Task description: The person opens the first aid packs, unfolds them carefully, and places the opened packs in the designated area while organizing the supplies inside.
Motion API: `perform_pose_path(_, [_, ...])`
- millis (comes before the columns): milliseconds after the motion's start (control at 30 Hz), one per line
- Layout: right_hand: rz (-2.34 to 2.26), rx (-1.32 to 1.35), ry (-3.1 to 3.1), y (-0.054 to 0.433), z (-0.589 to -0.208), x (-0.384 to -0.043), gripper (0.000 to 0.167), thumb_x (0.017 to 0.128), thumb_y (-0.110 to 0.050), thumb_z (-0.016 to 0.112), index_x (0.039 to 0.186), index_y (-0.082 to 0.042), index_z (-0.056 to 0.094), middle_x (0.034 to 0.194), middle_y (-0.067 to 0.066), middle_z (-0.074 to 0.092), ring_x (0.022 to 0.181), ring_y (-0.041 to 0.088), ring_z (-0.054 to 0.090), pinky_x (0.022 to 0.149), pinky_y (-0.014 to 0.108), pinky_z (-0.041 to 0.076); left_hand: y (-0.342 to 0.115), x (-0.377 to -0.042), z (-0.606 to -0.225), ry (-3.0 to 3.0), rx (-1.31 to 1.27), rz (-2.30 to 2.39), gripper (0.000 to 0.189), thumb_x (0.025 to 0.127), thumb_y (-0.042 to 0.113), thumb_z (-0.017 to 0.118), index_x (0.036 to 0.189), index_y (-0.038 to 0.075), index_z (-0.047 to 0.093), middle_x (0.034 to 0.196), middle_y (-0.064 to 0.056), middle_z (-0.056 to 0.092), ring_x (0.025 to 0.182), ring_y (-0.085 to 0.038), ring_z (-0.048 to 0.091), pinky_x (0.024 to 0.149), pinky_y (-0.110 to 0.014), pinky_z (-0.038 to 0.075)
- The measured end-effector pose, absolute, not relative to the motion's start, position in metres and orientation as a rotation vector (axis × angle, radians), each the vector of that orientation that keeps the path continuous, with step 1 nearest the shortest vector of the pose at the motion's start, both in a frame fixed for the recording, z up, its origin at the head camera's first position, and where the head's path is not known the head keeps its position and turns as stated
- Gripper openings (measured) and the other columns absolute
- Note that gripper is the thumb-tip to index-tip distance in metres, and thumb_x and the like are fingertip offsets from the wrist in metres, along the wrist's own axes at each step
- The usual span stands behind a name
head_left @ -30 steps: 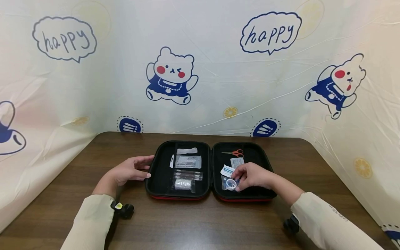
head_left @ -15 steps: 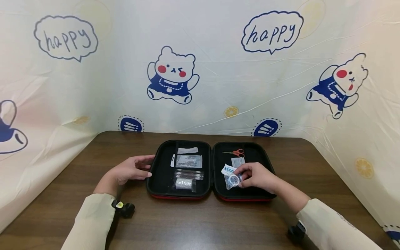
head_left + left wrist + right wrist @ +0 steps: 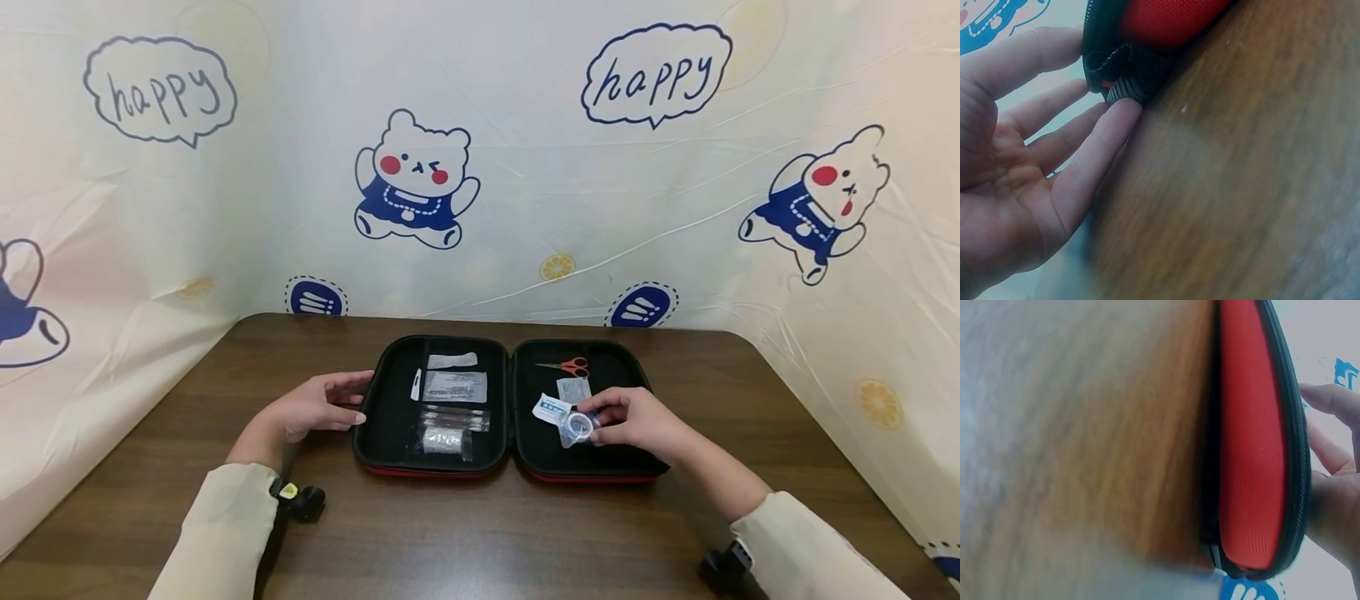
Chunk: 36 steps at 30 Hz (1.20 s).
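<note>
A black-lined, red-shelled zip case [image 3: 431,471] lies open flat on the table. My left hand [image 3: 311,408] touches its left edge with extended fingers; in the left wrist view, the thumb [image 3: 1119,119] rests by the zipped rim and a black strap. Over the right half, my right hand [image 3: 637,421] pinches a white roll of tape [image 3: 578,427] in a clear bag between thumb and fingers. A white-and-blue packet [image 3: 551,409] lies just left of that roll. The right wrist view shows the hand [image 3: 1338,469] beyond the case's red side, the roll hidden there.
Orange-handled scissors [image 3: 573,367] and a small sachet [image 3: 573,389] lie in the right half. The left half bears a white strip [image 3: 452,361], a flat clear packet [image 3: 455,387], bagged swabs [image 3: 454,418] and a wrapped bandage roll [image 3: 442,440]. A printed curtain [image 3: 510,150] stands behind the table.
My right hand has shifted right with the bagged roll of tape, uncovering more of the white-and-blue packet. The left hand stays at the case's edge.
</note>
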State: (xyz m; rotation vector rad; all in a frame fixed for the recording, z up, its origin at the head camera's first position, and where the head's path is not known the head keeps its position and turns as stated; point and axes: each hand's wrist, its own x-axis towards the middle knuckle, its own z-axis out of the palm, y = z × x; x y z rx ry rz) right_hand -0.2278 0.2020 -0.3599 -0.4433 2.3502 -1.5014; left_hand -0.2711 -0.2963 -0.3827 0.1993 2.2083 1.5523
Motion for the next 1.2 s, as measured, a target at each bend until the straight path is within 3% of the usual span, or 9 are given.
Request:
perform_pose_path(833, [-1.405, -0.343, 2.595, 0.269, -0.338, -0.230, 0.035, 0.084, -0.008, 0.076, 0.115, 0.003, 0.066, 0.097, 0.015, 0.068, 0.084, 0.026, 0.059, 0.073, 0.031, 0.056, -0.298, -0.272, -0.385, 2.223, 0.214, 1.540, 0.085, 0.082, 0.012, 0.079, 0.152, 0.007, 0.032, 0.143, -0.027, 0.040, 0.128, -0.039, 0.041, 0.089, -0.040, 0.054])
perform_pose_path(1200, [-1.031, -0.457, 2.876, 0.270, -0.338, -0.238, 0.023, 0.082, -0.005, 0.075, 0.105, -0.002, 0.072, 0.091, 0.008, 0.070, 0.078, 0.021, 0.062, 0.064, 0.031, 0.054, -0.297, -0.271, -0.383, 2.213, 0.209, 1.545, 0.084, 0.082, 0.012, 0.079, 0.152, 0.007, 0.032, 0.142, -0.026, 0.041, 0.127, -0.037, 0.043, 0.089, -0.040, 0.054])
